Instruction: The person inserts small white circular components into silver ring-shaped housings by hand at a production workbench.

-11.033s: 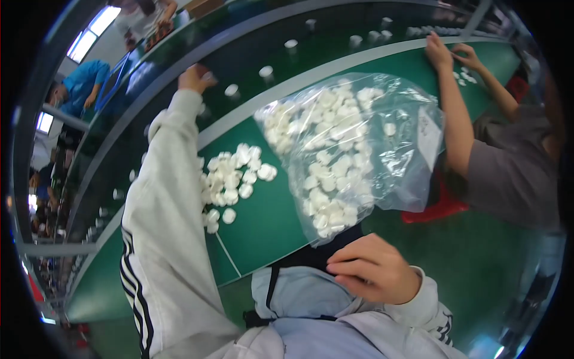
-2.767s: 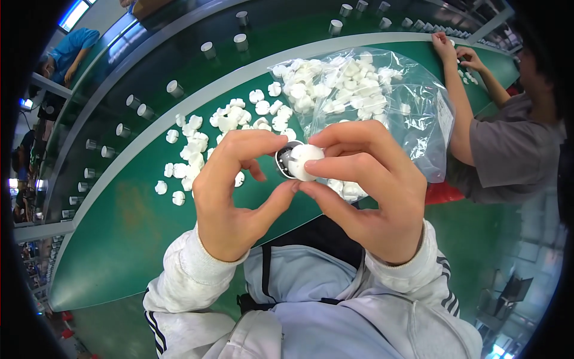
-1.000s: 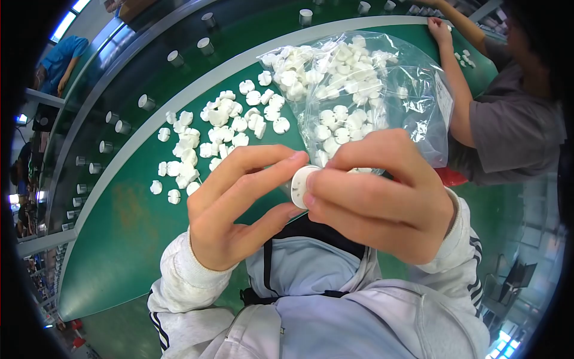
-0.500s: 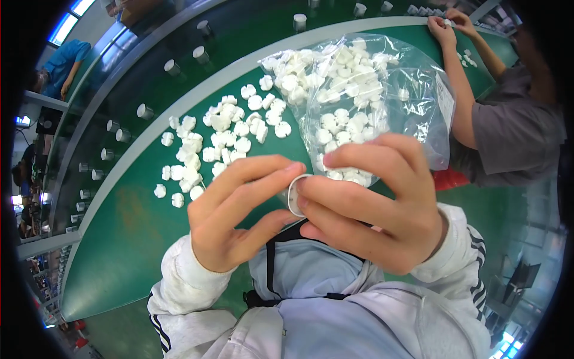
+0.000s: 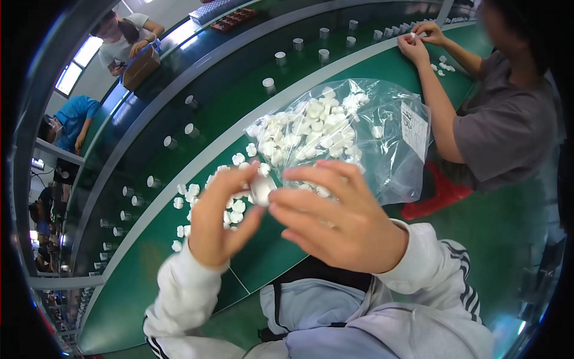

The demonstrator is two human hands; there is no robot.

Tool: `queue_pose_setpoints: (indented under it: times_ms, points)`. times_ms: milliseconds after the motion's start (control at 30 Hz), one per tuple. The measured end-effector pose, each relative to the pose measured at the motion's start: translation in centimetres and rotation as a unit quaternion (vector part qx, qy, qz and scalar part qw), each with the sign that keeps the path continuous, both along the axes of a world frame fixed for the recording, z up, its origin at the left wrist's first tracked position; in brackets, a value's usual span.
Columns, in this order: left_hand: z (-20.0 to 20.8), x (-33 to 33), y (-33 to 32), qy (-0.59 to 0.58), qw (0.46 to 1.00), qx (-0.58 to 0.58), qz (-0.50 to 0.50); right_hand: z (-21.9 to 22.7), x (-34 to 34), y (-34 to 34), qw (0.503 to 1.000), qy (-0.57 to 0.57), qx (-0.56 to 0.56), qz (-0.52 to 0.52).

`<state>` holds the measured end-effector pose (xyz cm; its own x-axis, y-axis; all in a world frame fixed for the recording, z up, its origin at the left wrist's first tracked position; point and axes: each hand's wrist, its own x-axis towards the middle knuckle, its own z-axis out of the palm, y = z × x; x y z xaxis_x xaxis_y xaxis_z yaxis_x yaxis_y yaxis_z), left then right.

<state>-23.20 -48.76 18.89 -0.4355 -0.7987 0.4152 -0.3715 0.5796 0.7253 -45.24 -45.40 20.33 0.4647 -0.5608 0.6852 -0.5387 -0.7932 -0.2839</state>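
Note:
A small white round cup (image 5: pixel 262 190) is pinched between the thumb and fingers of my left hand (image 5: pixel 214 224). Its open side faces up toward me, and its inside is blurred. Close on its right is my right hand (image 5: pixel 344 224), fingers stretched and apart, the nearest fingertips at the cup's rim; I cannot tell whether they touch it. Behind my hands, loose white notched plastic pieces (image 5: pixel 237 210) lie scattered on the green table (image 5: pixel 149 281), partly hidden by my left hand. A clear plastic bag (image 5: pixel 388 170) of similar pieces lies beyond my right hand.
Past the table's pale rim (image 5: pixel 197 157) runs a dark green conveyor (image 5: pixel 230 110) carrying spaced white cups (image 5: pixel 269 85). At the right a co-worker in a grey shirt (image 5: pixel 499 113) handles a small white piece. A red stool (image 5: pixel 439 191) stands beside the bag. Other people are across the conveyor.
The view has shifted. My right fingers have drawn back from inside the cup and spread. The cup, still in my left hand, has moved left and turned its opening upward.

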Motion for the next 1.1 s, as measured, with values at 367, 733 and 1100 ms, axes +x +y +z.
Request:
queue_pose_setpoints:
  times_ms: [367, 733, 1100]
  points:
    - [-10.3, 7.5, -26.2, -0.243, 0.938, 0.045, 0.241, -5.0, 1.0, 1.1, 0.959, -0.094, 0.267, 0.022]
    - [-6.8, 5.0, -23.2, -0.266, 0.939, -0.042, 0.216, -11.9, 7.8, -4.8, 0.978, 0.045, 0.195, -0.061]
    - [-6.9, -4.9, -25.9, -0.156, 0.978, -0.1, 0.097, -8.4, 5.9, -1.6, 0.944, -0.118, 0.293, 0.099]
